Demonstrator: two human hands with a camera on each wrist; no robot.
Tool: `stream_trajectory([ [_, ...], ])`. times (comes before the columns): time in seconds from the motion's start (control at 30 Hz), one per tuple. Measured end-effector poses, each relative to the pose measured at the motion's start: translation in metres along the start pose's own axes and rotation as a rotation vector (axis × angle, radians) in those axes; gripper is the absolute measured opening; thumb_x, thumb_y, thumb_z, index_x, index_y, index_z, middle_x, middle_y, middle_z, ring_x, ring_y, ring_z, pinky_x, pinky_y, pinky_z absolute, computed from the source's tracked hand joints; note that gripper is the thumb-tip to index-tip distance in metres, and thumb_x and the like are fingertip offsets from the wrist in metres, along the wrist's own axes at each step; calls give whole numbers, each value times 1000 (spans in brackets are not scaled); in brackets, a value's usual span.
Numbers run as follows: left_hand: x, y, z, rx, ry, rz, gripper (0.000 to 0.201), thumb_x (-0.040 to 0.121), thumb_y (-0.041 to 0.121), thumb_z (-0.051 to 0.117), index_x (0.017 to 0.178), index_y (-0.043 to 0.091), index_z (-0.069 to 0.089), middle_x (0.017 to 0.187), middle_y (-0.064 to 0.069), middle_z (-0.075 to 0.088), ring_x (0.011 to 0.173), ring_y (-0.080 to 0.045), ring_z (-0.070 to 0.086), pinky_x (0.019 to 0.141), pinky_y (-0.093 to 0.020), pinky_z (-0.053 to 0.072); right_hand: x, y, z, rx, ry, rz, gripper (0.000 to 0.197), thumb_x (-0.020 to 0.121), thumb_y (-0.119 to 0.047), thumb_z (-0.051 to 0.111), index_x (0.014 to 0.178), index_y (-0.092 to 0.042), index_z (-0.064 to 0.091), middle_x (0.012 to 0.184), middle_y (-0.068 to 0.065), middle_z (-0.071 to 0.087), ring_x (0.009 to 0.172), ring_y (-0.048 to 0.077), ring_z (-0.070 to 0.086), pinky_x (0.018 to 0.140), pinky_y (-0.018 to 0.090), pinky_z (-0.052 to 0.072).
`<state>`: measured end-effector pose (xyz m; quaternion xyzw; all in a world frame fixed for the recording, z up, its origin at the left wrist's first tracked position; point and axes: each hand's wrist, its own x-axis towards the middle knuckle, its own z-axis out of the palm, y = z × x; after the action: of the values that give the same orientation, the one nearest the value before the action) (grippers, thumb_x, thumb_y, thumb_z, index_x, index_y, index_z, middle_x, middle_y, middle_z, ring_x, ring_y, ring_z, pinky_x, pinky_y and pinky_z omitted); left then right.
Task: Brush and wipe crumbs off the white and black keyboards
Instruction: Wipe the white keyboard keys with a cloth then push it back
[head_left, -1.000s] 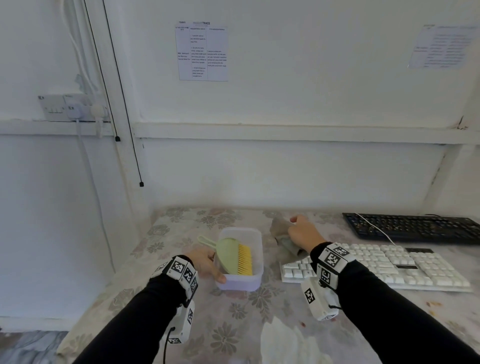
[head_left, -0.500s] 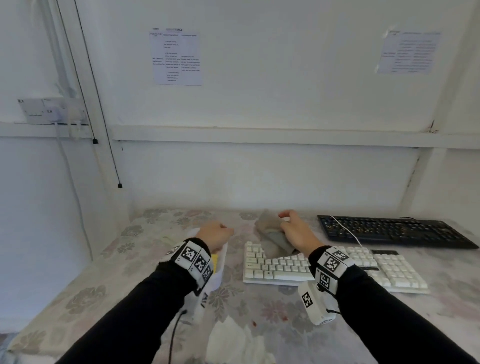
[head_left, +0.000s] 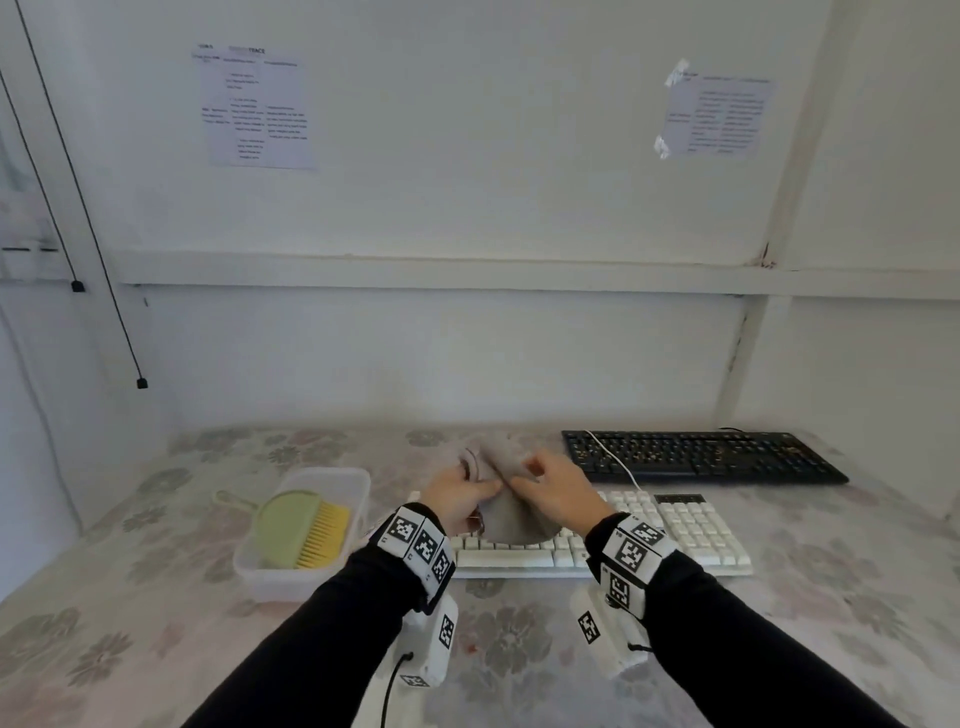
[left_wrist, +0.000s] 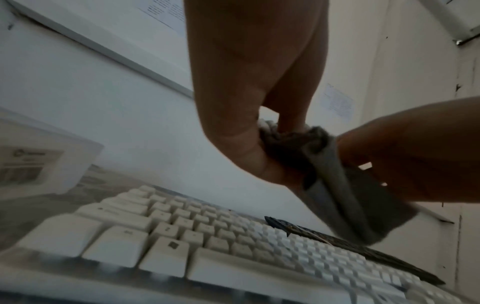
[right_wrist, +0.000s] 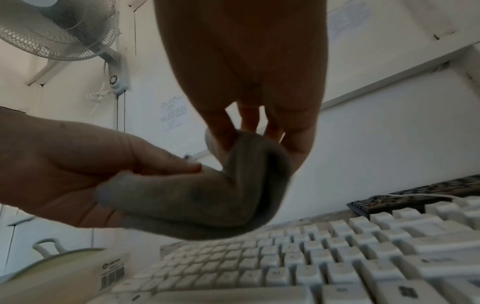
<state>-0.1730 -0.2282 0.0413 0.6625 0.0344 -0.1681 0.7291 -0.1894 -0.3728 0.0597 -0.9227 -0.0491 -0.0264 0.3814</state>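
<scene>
Both hands had come together: the left hand left the tub and joined the right hand. Their fingers pinched the grey cloth above the white keyboard. At 1 o'clock lay the black keyboard on the desk.

Both arms wear long black sleeves down to the wrists. Just behind each bare grip sits a white wristband printed with square black-and-white coded markers. Under each band hangs a white camera box bearing 2 more such markers; a black cable runs from the left one.
</scene>
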Motion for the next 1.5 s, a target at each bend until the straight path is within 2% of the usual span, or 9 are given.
stream_trajectory([
  [0.13, 15, -13, 1, 213, 191, -7, 12, 77, 1, 71, 85, 3, 62, 101, -25, 68, 90, -36, 66, 82, -52, 54, 0, 14, -10, 5, 166, 36, 3, 92, -16, 51, 91, -13, 53, 81, -1, 52, 82, 16, 50, 50, 10, 32],
  [0.37, 11, -7, 35, 100, 109, -50, 42, 92, 51, 48, 86, 11, 63, 89, -17, 64, 86, -30, 62, 76, -40, 55, -5, 8, 4, -83, -62, -105, 22, 94, -21, 48, 102, -8, 64, 101, 9, 67, 87, 17, 57, 75, 23, 41],
  [0.43, 13, -7, 34, 55, 123, -17, 29, 92, 38, 55, 87, 11, 65, 94, -18, 65, 92, -31, 63, 88, -49, 52, -5, 10, 5, -70, -101, -128, 25, 93, -16, 47, 110, -8, 63, 107, 10, 67, 97, 20, 60, 82, 24, 43],
  [0.53, 12, -7, 33, -58, 140, -5, 17, 99, 20, 46, 99, 6, 57, 91, -14, 62, 85, -28, 60, 82, -46, 52, -4, 16, 3, 19, 45, -49, 34, 90, -21, 55, 123, -10, 51, 107, 5, 61, 93, 14, 55, 68, 14, 42],
  [0.7, 14, -11, 32, -83, 30, -41, 17, 100, 22, 44, 107, 11, 55, 96, -8, 61, 87, -22, 57, 70, -35, 51, 5, 21, 8, 176, 26, 32, 59, 86, -40, 62, 131, -9, 40, 123, 6, 55, 105, 18, 55, 88, 27, 46],
  [0.87, 21, -9, 21, 129, -2, -66, 11, 99, 27, 44, 101, 21, 52, 93, 0, 53, 81, -15, 46, 74, -31, 36, 15, 18, 4, 167, 33, 63, 67, 81, -20, 70, 137, -8, 34, 129, 9, 53, 113, 20, 53, 83, 21, 41],
  [1.03, 26, 8, 2, 540, 67, -128, 38, 92, 2, 42, 129, 8, 46, 129, -12, 46, 124, -27, 41, 104, -37, 32, 27, 23, 4, -130, 103, 105, 48, 81, -11, 64, 127, -15, 49, 113, 6, 62, 97, 19, 61, 80, 30, 54],
  [1.3, 52, -2, -45, 1032, 208, -226, 42, 102, 19, 29, 139, 2, 40, 145, -14, 41, 133, -28, 40, 106, -31, 32, 38, 41, 16, -521, -49, -42, 28, 83, -6, 51, 107, -21, 57, 110, -1, 60, 103, 21, 56, 83, 30, 46],
  [1.5, 74, -3, -54, 962, 164, -296, 45, 105, 13, 17, 147, -3, 15, 156, -16, 17, 142, -26, 23, 108, -24, 24, 41, 58, 29, -634, -180, -71, 44, 90, -37, 48, 129, -18, 39, 131, 4, 46, 119, 24, 44, 96, 40, 43],
])
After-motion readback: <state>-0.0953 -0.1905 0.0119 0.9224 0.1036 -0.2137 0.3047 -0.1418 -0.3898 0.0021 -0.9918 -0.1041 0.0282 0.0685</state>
